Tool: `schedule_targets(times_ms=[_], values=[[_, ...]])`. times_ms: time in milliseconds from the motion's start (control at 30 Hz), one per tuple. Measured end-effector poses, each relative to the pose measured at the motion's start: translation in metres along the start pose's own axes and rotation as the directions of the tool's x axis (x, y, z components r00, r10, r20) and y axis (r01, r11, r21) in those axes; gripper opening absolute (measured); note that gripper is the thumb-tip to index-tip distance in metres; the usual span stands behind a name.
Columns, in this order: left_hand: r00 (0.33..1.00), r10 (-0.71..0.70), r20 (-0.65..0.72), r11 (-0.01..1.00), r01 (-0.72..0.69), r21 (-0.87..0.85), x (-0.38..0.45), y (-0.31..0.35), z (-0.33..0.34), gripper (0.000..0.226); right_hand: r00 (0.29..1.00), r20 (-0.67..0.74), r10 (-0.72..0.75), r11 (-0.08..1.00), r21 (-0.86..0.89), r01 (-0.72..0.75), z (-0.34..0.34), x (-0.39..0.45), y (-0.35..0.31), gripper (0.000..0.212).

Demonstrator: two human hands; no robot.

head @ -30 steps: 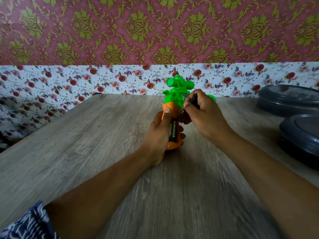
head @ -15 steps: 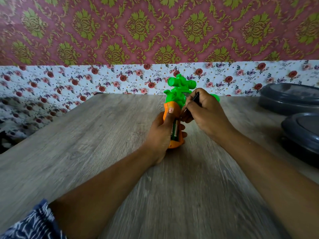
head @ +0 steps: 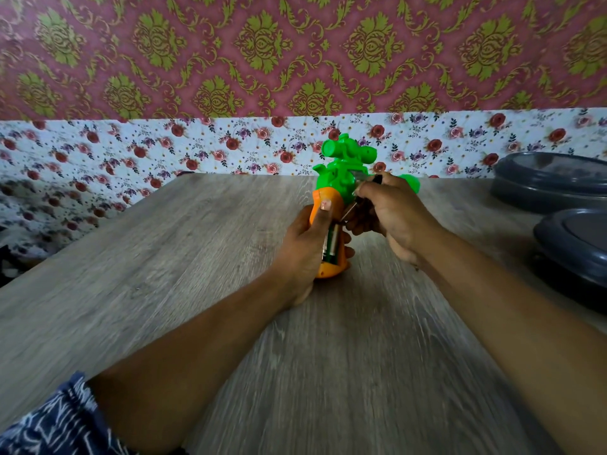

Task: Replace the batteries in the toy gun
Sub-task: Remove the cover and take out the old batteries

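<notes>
A toy gun (head: 341, 172) with a green body and orange grip stands upright on the wooden table (head: 164, 257), grip end down. My left hand (head: 305, 251) wraps the orange grip from the left, thumb on its upper side. The grip's compartment is open and shows a battery (head: 331, 243) inside. My right hand (head: 391, 215) is closed on a thin dark tool (head: 356, 205) with a metal tip slanting down toward the top of the open compartment. I cannot tell whether the tip touches the battery.
Two dark grey round containers sit at the right: one at the back (head: 551, 178), one nearer (head: 578, 244). Floral paper covers the wall behind the table. A patterned blue cloth (head: 56, 425) shows at the bottom left.
My right hand has tilted the tool so its tip points lower, toward the open compartment. The left hand keeps its hold on the grip. The gun stays in place.
</notes>
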State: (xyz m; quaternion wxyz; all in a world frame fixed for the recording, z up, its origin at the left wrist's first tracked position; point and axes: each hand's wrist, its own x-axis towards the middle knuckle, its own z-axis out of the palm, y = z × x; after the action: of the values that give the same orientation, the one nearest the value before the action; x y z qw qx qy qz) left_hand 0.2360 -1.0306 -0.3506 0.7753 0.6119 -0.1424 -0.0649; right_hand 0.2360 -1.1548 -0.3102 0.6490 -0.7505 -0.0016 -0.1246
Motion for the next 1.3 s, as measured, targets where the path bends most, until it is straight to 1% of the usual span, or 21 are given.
schedule_targets(times_ms=[67,133,200,267,300,333,400,467,533,567,633,767,900,1033,1100,1167,1233,1300], values=[[1.0,0.004,0.015,1.0,-0.004,0.004,0.0,0.0,0.0,0.029,0.999,-0.035,0.007,0.998,0.059,-0.005,0.001,0.0,0.002,0.01],[1.0,0.002,0.028,1.0,-0.003,0.012,0.001,0.0,-0.001,0.034,0.995,-0.1,-0.015,0.996,0.084,0.024,0.002,0.0,0.001,0.007],[1.0,-0.016,0.023,1.0,0.016,0.001,0.001,0.0,-0.002,0.036,0.985,-0.16,-0.065,0.988,0.127,0.086,0.0,0.0,-0.004,0.015],[0.999,-0.03,0.016,0.999,0.03,-0.029,0.002,0.001,-0.004,0.034,0.98,-0.165,-0.113,0.977,0.158,0.14,-0.003,-0.003,-0.013,0.02],[0.999,-0.039,0.015,0.998,0.039,-0.049,0.003,0.001,-0.004,0.033,0.978,-0.154,-0.138,0.977,0.144,0.16,-0.006,-0.006,-0.016,0.021],[0.999,-0.05,0.013,0.996,0.051,-0.07,0.003,0.002,-0.004,0.033,0.975,-0.139,-0.171,0.979,0.086,0.184,-0.008,-0.009,-0.018,0.022],[0.998,-0.069,0.011,0.992,0.07,-0.108,0.003,0.003,-0.004,0.034,0.959,-0.074,-0.274,0.954,-0.146,0.261,-0.012,-0.017,-0.016,0.026],[0.996,-0.084,0.009,0.987,0.084,-0.137,0.004,0.002,-0.004,0.036,0.933,0.034,-0.358,0.85,-0.401,0.341,-0.009,-0.023,-0.009,0.023],[0.996,-0.09,0.008,0.983,0.09,-0.157,0.004,0.001,-0.005,0.039,0.917,0.127,-0.378,0.726,-0.573,0.379,-0.004,-0.024,-0.003,0.022],[0.996,-0.089,0.014,0.983,0.09,-0.162,0.005,0.0,-0.005,0.041,0.912,0.161,-0.377,0.68,-0.621,0.39,-0.001,-0.025,0.0,0.026],[0.996,-0.092,0.014,0.983,0.093,-0.16,0.006,0.0,-0.006,0.043,0.908,0.21,-0.362,0.619,-0.674,0.403,0.005,-0.027,0.004,0.034],[0.994,-0.109,0.003,0.978,0.108,-0.179,0.006,0.0,-0.007,0.043,0.905,0.251,-0.343,0.568,-0.712,0.412,0.008,-0.03,0.006,0.036],[0.991,-0.13,-0.002,0.974,0.128,-0.189,0.005,0.001,-0.007,0.045,0.903,0.248,-0.351,0.582,-0.698,0.418,0.008,-0.031,0.005,0.03],[0.993,-0.118,-0.015,0.98,0.114,-0.162,0.005,0.0,-0.005,0.046,0.895,0.21,-0.394,0.612,-0.667,0.425,0.006,-0.03,0.005,0.013],[0.992,-0.125,-0.032,0.979,0.118,-0.167,0.005,0.001,-0.005,0.043,0.883,0.131,-0.45,0.662,-0.615,0.429,0.007,-0.032,0.004,0.008],[0.991,-0.13,-0.041,0.978,0.121,-0.17,0.006,0.002,-0.005,0.043,0.89,0.039,-0.455,0.725,-0.563,0.396,0.012,-0.034,0.004,0.013],[0.991,-0.128,-0.036,0.98,0.121,-0.158,0.006,0.002,-0.005,0.043,0.912,-0.024,-0.409,0.786,-0.517,0.339,0.016,-0.035,0.003,0.014],[0.99,-0.136,-0.04,0.979,0.128,-0.162,0.005,0.002,-0.005,0.042,0.939,-0.091,-0.332,0.854,-0.452,0.259,0.01,-0.034,-0.004,0.016]])
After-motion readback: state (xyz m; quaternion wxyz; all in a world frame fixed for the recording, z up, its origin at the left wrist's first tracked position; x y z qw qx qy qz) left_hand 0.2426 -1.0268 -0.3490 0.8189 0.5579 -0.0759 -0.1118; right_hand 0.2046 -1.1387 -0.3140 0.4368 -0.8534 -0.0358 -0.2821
